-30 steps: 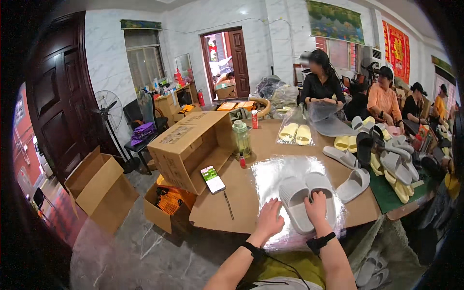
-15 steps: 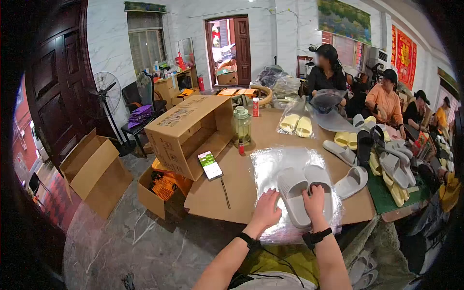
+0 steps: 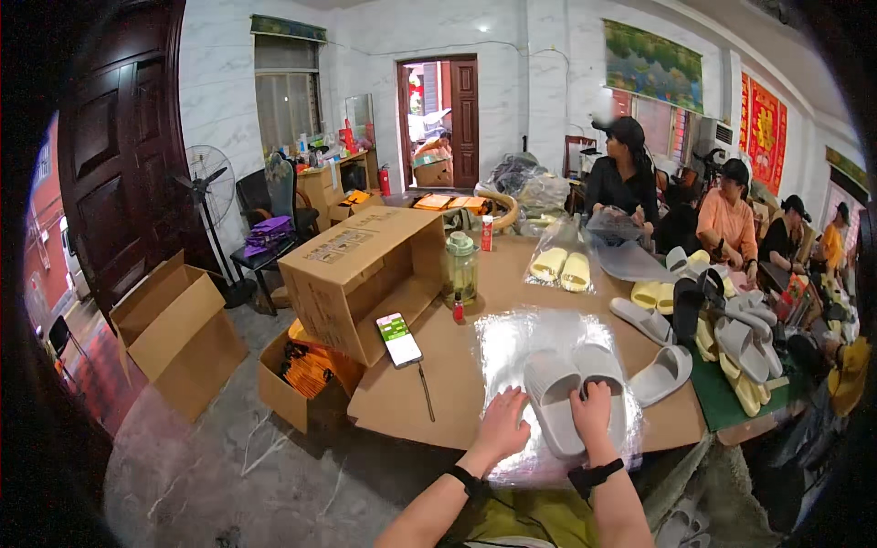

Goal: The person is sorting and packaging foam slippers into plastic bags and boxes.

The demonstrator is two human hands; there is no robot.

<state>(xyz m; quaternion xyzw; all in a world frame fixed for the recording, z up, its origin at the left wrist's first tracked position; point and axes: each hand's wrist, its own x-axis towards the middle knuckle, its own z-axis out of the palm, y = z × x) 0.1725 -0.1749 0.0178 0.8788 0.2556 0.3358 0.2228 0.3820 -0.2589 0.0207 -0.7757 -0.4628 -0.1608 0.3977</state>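
I log one pair of pale grey, broad-strapped slippers [image 3: 559,425], side by side on a clear, glossy plastic sheet [image 3: 501,340], atop the brown counter [image 3: 457,374]. Left hand [image 3: 500,426]: fingers apart, on the sheet. Right hand [image 3: 594,418]: fingers at the slippers' inner edges (clamped or not, I cannot tell).

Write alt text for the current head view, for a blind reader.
A person's right hand touches two gray slides side by side on a shiny plastic sheet, the left hand open beside them. A cardboard box, a bottle and a phone share the brown table at left; more slides and other people are at right.
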